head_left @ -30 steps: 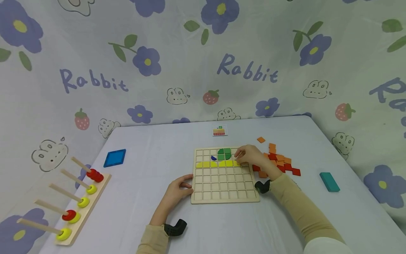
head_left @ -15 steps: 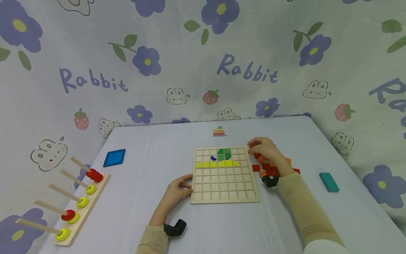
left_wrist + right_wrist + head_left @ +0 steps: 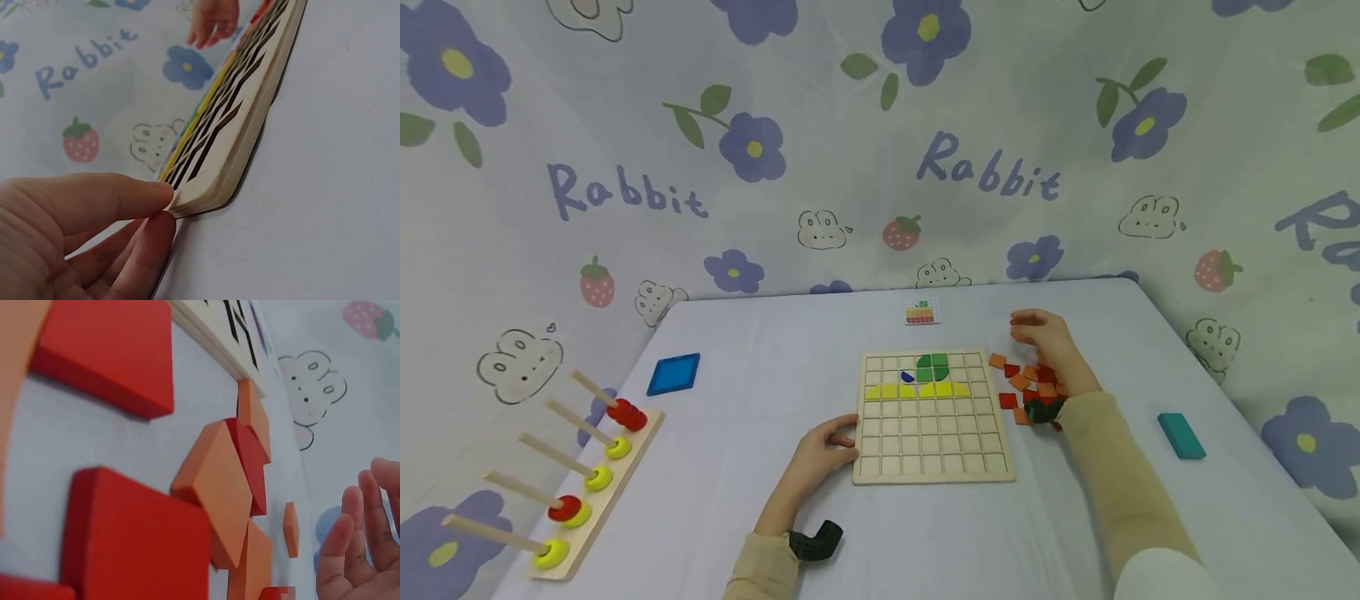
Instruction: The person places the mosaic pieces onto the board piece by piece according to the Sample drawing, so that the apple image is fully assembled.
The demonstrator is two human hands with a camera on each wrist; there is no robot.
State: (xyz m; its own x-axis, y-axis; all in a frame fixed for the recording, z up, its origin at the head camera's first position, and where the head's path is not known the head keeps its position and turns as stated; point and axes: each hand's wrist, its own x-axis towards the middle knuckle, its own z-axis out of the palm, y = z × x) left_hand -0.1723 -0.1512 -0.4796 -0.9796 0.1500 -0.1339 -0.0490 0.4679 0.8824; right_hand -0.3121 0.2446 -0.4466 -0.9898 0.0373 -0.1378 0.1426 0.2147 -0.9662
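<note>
A square wooden grid board (image 3: 934, 458) lies mid-table, with a row of yellow tiles (image 3: 888, 392), green tiles (image 3: 933, 367) and a small blue piece (image 3: 907, 377) on its far half. At its left edge, my left hand (image 3: 822, 448) holds the board between thumb and fingers; the left wrist view shows the fingertips (image 3: 164, 192) against the board's edge. My right hand (image 3: 1047, 337) hovers over the far side of a pile of red tiles (image 3: 140, 540) and orange tiles (image 3: 219, 487). Its fingers are loosely bent, with nothing visible between them. The hand and wrist hide some tiles.
A small picture card (image 3: 922, 312) lies beyond the board. To the left are a blue tray (image 3: 673, 374) and a wooden peg rack (image 3: 617, 492) with red and yellow rings. A teal block (image 3: 1182, 436) lies at the right.
My right hand has left the right end of the yellow row and moved right and away, over the loose tiles. The left hand stays at the board's edge.
</note>
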